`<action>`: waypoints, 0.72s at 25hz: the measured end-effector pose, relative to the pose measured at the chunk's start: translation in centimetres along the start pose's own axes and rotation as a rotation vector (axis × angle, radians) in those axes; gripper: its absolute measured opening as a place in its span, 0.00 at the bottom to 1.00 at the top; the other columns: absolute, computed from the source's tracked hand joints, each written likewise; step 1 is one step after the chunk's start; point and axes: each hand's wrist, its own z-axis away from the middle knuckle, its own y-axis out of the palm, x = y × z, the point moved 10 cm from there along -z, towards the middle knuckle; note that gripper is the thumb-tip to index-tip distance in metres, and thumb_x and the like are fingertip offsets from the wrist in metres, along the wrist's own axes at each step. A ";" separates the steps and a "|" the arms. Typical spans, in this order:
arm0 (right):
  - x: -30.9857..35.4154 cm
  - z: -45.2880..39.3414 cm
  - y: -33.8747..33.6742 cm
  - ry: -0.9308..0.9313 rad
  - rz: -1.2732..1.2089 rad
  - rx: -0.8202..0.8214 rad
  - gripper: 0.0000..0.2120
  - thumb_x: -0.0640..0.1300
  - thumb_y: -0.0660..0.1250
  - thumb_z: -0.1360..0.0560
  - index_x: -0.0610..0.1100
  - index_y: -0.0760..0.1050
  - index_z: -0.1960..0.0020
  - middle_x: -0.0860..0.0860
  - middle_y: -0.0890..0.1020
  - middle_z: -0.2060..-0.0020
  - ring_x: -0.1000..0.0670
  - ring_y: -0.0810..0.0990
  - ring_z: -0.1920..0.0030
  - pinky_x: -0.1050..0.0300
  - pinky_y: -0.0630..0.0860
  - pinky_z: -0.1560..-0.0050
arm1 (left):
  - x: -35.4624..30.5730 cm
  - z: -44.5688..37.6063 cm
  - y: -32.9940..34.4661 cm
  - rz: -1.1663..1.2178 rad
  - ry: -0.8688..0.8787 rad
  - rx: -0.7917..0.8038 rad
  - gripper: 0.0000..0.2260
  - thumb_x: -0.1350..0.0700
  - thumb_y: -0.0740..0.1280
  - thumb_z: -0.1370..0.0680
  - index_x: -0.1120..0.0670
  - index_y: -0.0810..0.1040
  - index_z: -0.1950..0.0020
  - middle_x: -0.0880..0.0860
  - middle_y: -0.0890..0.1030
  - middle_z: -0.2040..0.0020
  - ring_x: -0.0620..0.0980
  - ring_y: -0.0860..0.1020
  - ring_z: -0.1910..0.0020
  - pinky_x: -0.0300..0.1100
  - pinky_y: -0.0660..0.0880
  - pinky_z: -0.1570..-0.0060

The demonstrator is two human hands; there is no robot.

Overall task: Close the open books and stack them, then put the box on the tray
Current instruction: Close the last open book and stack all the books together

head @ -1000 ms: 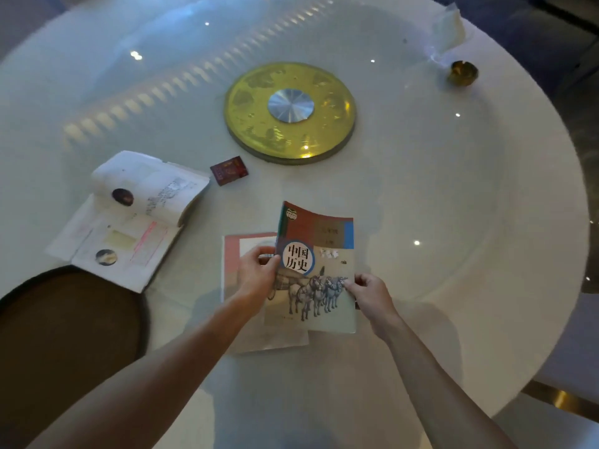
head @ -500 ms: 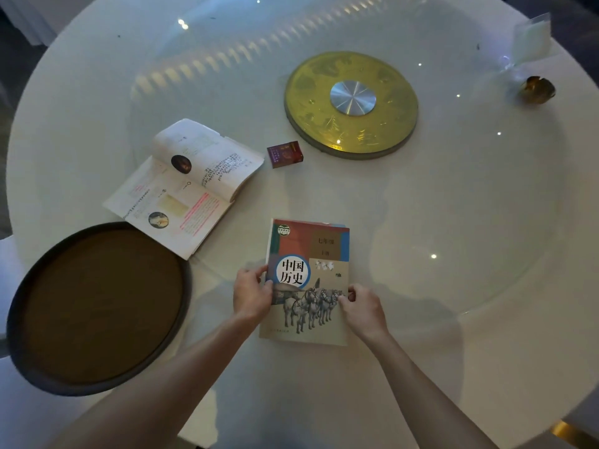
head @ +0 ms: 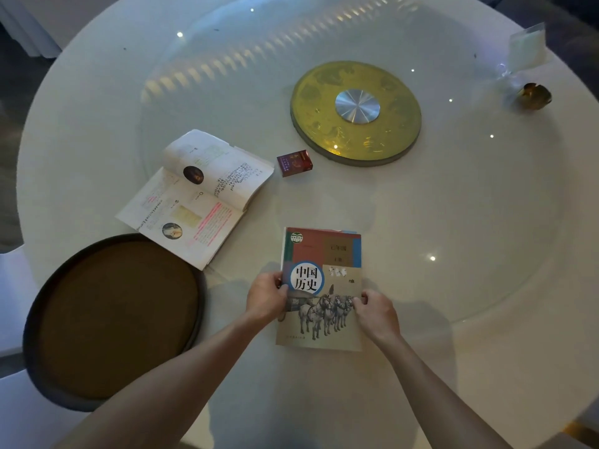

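Both hands pinch the closed book (head: 321, 286) flat on the desk (head: 453, 222): left hand (head: 265, 296) at its left edge, right hand (head: 376, 314) at its right, likely squaring it. The open book (head: 197, 196) lies far left, the box (head: 294, 162) beyond, the tray (head: 113, 319) near left.

Round table (head: 453, 286): books (head: 321, 286), box (head: 295, 163), perhaps tray (head: 113, 319)

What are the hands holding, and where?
Both hold the closed book: the left hand at its left edge, the right hand at its right edge, as it lies on the table.
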 end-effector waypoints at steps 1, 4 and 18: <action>0.9 0.1 -0.5 -0.016 0.037 -0.047 0.10 0.47 0.64 0.20 0.41 0.78 0.47 0.45 0.81 0.52 0.43 0.81 0.52 0.43 0.81 0.51 | 0.2 -0.4 -0.8 0.053 -0.029 0.003 0.13 0.57 0.66 0.21 0.54 0.81 0.37 0.53 0.85 0.48 0.49 0.82 0.53 0.39 0.79 0.65; 6.0 -0.1 -1.8 -0.134 0.013 -0.188 0.20 0.48 0.65 0.21 0.41 0.72 0.31 0.45 0.76 0.40 0.44 0.77 0.41 0.45 0.79 0.44 | 0.9 -2.0 -4.6 0.168 -0.045 -0.045 0.18 0.55 0.68 0.21 0.56 0.77 0.31 0.54 0.84 0.46 0.49 0.82 0.49 0.36 0.75 0.60; 25.9 0.9 16.7 0.182 -0.713 0.514 0.13 0.45 0.68 0.20 0.36 0.78 0.42 0.40 0.82 0.50 0.40 0.84 0.46 0.44 0.82 0.43 | 9.2 -14.1 -32.0 -0.016 -0.109 -0.466 0.27 0.54 0.73 0.24 0.58 0.72 0.28 0.58 0.76 0.31 0.57 0.76 0.35 0.42 0.76 0.44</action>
